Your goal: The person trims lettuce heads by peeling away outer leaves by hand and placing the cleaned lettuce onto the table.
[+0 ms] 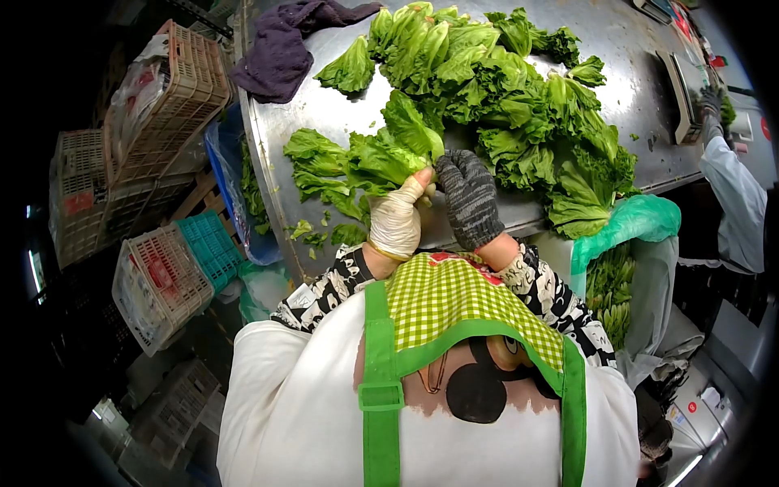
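Pinching a lettuce (385,160) near its pale base, the left hand (396,219), in a whitish glove, had its thumb laid along the stem end. The right hand (469,199), in a dark grey knit glove, was just beside it, fingers curled in at the same end; whether they gripped the stem could not be told. The two hands were close together, above the near edge of a metal table (641,89), and the lettuce pointed away from them over the tabletop.

Loose leaves (312,150) lay to the left of the lettuce, with smaller scraps (300,229) nearer the edge. Beyond and to the right spread a large pile (503,101) of green heads, its near right end reaching the table's edge. A dark purple cloth (276,53) was bunched at the far left corner.

Below the table's right side, a bin with a green liner (633,219) held more greens (610,284). On the left, stacked crates (169,105) stood near a blue bag (223,162). At the far right, a co-worker's gloved hand (712,99) showed at the end of a pale sleeve (728,170), near a box-like device (680,97).
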`<state>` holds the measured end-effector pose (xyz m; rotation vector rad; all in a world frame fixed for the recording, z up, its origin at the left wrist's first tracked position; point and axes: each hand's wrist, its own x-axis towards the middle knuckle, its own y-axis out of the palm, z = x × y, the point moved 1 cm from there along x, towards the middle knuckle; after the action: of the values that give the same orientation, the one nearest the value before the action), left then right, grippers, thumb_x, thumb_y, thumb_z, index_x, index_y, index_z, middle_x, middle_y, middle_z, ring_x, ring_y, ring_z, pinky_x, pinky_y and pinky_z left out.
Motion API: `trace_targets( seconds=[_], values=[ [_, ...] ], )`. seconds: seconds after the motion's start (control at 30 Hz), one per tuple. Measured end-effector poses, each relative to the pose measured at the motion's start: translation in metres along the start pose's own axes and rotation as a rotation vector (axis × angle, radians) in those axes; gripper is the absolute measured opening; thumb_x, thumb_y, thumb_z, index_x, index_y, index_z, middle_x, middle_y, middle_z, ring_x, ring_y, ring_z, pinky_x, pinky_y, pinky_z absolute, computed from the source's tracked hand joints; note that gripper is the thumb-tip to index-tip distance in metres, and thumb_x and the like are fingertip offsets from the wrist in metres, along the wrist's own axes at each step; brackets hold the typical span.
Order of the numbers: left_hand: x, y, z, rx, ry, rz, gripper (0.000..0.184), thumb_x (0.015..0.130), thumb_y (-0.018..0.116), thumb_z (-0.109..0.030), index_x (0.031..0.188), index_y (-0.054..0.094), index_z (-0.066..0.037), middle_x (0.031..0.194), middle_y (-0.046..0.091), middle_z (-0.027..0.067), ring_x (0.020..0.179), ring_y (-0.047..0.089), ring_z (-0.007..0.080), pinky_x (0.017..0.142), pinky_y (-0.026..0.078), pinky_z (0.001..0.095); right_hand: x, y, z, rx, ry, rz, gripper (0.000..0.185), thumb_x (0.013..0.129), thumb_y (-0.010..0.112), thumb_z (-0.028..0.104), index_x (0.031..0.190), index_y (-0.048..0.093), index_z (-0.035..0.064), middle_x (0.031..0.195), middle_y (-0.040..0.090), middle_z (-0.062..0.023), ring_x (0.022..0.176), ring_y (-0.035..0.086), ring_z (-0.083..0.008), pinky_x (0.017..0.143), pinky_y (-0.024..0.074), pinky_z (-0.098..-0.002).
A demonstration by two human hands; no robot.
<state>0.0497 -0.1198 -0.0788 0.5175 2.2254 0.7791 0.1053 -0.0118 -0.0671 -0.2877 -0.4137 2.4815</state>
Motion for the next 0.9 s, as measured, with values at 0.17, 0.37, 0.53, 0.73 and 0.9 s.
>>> trace_targets(
  seconds=[0.17, 0.37, 0.53, 0.73, 0.9],
  values=[
    [-0.007, 0.007, -0.015, 0.01, 0.169, -0.045, 0.016, 0.083, 0.067, -0.009, 0.098, 0.064, -0.006, 0.087, 0.067, 0.0032, 0.078, 0.063, 0.0152, 0.07, 0.048, 0.0276, 0.012, -0.009, -0.011, 0.317, 0.162, -0.019, 0.009, 0.09, 0.056, 0.011, 0.089, 0.06, 0.0025, 0.078, 0.06, -0.0059, 0.063, 0.054, -0.0151, 0.06, 0.0463, -0.0305],
    [0.044, -0.015, -0.094, 0.259, 0.299, -0.087, 0.018, 0.085, 0.054, -0.001, 0.101, 0.058, 0.005, 0.094, 0.064, 0.0141, 0.08, 0.061, 0.0191, 0.07, 0.052, 0.0281, -0.001, -0.002, -0.016, -0.013, -0.026, 0.212, 0.028, 0.085, 0.066, 0.016, 0.108, 0.062, 0.001, 0.094, 0.064, -0.0141, 0.084, 0.061, -0.0248, 0.076, 0.0492, -0.0348],
    [0.135, -0.017, -0.138, 0.485, 0.674, -0.314, 0.038, 0.071, 0.077, 0.003, 0.101, 0.054, 0.004, 0.095, 0.064, 0.0096, 0.075, 0.062, 0.0163, 0.069, 0.053, 0.0278, 0.014, -0.009, -0.001, -0.327, -0.226, 0.044, 0.048, 0.08, 0.067, 0.006, 0.125, 0.05, -0.0022, 0.115, 0.055, -0.0191, 0.099, 0.059, -0.0259, 0.083, 0.0493, -0.0328],
    [0.18, -0.018, -0.126, 1.03, 0.669, -0.074, 0.044, 0.063, 0.085, -0.008, 0.094, 0.055, 0.001, 0.086, 0.068, 0.0077, 0.074, 0.063, 0.0155, 0.07, 0.051, 0.0274, 0.02, -0.003, -0.009, -0.476, -0.029, 0.405, 0.06, 0.085, 0.062, 0.029, 0.134, 0.042, -0.0001, 0.138, 0.038, -0.0276, 0.131, 0.034, -0.038, 0.109, 0.0283, -0.0415],
    [0.189, -0.036, -0.119, 0.871, 0.675, -0.131, 0.031, 0.068, 0.075, 0.003, 0.094, 0.06, 0.0, 0.085, 0.067, 0.0051, 0.069, 0.061, 0.0116, 0.064, 0.05, 0.0254, 0.006, -0.009, -0.002, -0.28, -0.113, 0.582, 0.045, 0.085, 0.064, 0.025, 0.122, 0.056, 0.0015, 0.132, 0.046, -0.0251, 0.12, 0.048, -0.0352, 0.102, 0.0388, -0.039]
  ],
)
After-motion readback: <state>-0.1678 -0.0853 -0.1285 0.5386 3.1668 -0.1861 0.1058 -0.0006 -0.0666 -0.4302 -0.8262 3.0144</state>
